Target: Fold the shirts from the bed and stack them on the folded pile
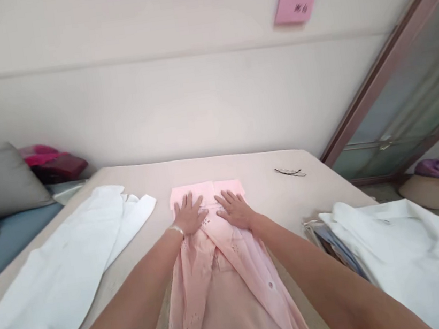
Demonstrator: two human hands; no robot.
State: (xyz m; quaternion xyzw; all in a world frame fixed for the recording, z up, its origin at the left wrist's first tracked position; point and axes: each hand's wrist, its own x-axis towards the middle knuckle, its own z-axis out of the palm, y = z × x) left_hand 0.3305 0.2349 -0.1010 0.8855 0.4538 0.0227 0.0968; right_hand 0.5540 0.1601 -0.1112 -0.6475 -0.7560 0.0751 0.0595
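A pale pink garment [228, 233] with small eyelet holes lies lengthwise in front of me, its far end folded into a flat band. Toward me it spreads into two loose panels that run out of the bottom of the view. My left hand [188, 215], with a bracelet at the wrist, rests flat on the left of the garment just below the band. Level with it on the right, my right hand [235, 210] presses flat too, fingers spread. Neither hand grips the cloth.
White trousers or a similar long white garment [66, 260] lie to the left. A stack of folded clothes [335, 241] topped by a white garment [408, 247] sits at right. Glasses [290, 172] lie near the wall [196, 108]. A grey cushion [1, 180] stands far left.
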